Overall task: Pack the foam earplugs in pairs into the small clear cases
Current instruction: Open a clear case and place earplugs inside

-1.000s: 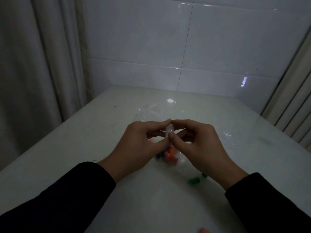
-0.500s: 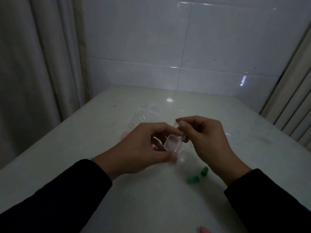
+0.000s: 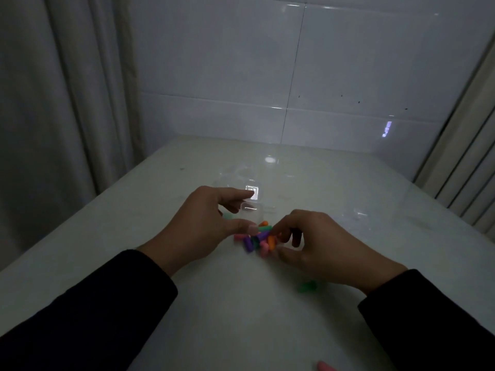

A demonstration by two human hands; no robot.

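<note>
Now we are steadying an open clear case (image 3: 251, 210) with our left hand (image 3: 203, 226): index finger stretched along its raised lid, thumb (image 3: 241, 226) down by its near corner, so the grip is a loose pinch. Just beside that thumb, the earplug pile (image 3: 258, 238) is lying on the table (image 3: 134, 210), and our right hand (image 3: 318, 247) is dipping curled fingers into its right edge. Whether a plug is already pinched there, we cannot tell. These plugs are looking soft and very light, so they should squash and roll easily; we are judging a gentle mid-body pinch best. The case seems thin, slick and stiff, safest held by its side walls. A green plug (image 3: 306, 286) is lying under the right wrist, and a pink one (image 3: 325, 366) nearer us.
</note>
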